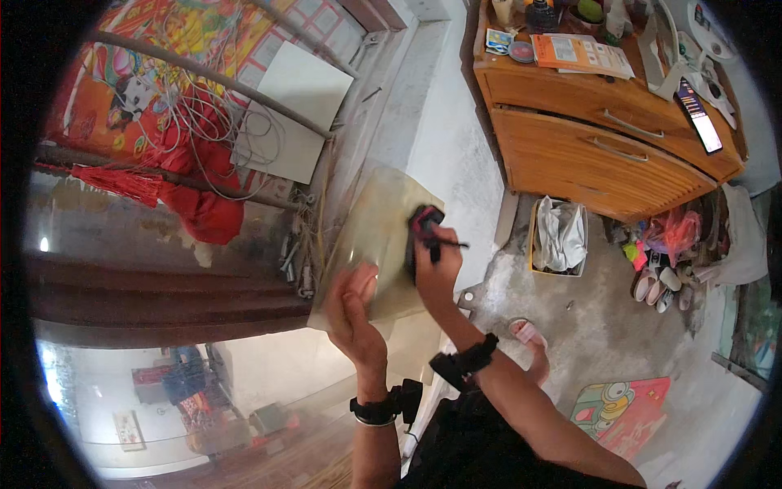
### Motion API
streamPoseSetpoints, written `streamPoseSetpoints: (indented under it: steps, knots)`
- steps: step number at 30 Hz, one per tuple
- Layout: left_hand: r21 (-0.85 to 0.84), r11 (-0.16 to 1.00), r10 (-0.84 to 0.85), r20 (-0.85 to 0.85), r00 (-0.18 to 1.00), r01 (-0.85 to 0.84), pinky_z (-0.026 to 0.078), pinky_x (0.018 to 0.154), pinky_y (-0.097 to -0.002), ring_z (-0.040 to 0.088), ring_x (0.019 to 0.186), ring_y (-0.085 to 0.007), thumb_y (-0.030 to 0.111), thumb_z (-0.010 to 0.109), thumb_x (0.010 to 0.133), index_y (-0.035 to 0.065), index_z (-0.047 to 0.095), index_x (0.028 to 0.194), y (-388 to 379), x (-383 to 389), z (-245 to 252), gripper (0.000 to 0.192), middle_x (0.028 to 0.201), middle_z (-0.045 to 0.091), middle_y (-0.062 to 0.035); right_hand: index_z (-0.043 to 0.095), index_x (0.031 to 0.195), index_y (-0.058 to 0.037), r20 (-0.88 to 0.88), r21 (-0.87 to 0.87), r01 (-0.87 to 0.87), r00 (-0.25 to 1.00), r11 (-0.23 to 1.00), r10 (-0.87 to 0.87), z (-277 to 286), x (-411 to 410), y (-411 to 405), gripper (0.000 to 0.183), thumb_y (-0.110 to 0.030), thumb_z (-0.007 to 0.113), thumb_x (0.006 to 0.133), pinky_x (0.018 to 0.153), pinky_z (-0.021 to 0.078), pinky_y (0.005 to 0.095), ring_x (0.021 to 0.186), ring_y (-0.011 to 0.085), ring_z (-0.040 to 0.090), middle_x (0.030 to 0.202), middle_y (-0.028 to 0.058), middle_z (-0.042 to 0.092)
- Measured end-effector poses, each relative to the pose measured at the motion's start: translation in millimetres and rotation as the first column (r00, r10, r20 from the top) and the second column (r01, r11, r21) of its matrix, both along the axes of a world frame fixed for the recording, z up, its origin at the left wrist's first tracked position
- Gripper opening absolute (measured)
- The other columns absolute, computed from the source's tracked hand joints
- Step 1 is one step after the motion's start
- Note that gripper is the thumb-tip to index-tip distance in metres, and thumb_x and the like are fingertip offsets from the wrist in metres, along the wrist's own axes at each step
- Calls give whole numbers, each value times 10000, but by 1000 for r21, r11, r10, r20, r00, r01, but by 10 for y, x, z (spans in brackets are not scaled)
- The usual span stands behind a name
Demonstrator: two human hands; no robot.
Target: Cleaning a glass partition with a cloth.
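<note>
My left hand (pixel 354 302) grips the lower part of a yellowish translucent plastic sheet (pixel 382 229); some of its fingers are blurred or partly covered. The sheet is slightly curved and shiny and slants up to a pale ledge. In my right hand (pixel 441 269) is a black and dark pink hand-held tool (pixel 426 223), against the sheet's right side. A thin dark piece sticks out to the right from it. Blur and my fingers hide its exact kind. Both wrists wear black strapped devices.
Left are metal bars (pixel 214 79) with tangled cables (pixel 189 116) and red cloth (pixel 204 205). A wooden cabinet (pixel 574 153) stands at the upper right, a phone (pixel 699 116) on top. Below sit an open box (pixel 557 238) and several shoes (pixel 657 284). A cartoon mat (pixel 623 409) lies lower right.
</note>
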State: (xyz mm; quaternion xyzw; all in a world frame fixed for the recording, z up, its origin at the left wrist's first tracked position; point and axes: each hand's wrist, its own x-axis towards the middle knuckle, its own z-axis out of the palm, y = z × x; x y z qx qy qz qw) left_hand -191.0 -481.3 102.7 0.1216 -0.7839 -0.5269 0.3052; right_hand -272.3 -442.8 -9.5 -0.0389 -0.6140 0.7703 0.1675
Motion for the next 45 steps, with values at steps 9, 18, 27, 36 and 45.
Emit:
streamPoseSetpoints:
  steps: [9,18,27,36,45]
  knots:
    - [-29,993,117,-7,993,-117,481,917,-411,573,1044,-315,71,312,967,-88,450,1180,43,-23,-3,299,1125,564,-232,609,892,18,208,-123,-69,974,990,94,310,-14,322,224,-195,652,837,621,455,327,663,209,580,715,156,603]
    - [1,996,85,-20,996,-85,480,922,-396,575,1049,-304,80,316,970,-98,460,1168,121,-85,16,303,1109,572,-231,514,918,14,35,-68,-30,999,997,32,39,-457,129,209,-21,601,730,689,452,354,727,328,538,783,183,528]
    - [12,995,97,-39,995,-96,466,938,-394,573,1043,-281,96,338,975,-89,461,1183,79,-57,10,303,1110,575,-218,556,864,19,232,-236,-87,962,968,143,271,-103,594,219,-181,644,843,591,455,310,625,176,557,690,121,585]
    - [-31,974,228,116,967,-226,448,920,-350,546,1077,-236,65,429,943,-60,470,1207,58,24,-5,295,1160,563,-168,553,1045,-1,-276,154,-271,912,950,305,566,173,279,451,-160,735,665,769,460,432,931,401,531,1027,207,524]
    - [100,989,113,-25,993,-110,413,931,-320,528,1054,-193,-11,637,802,-63,473,1217,132,-59,29,450,1165,553,-124,551,1127,-31,-245,326,-420,828,847,504,888,219,506,455,-95,695,701,787,461,399,936,364,536,1023,175,517]
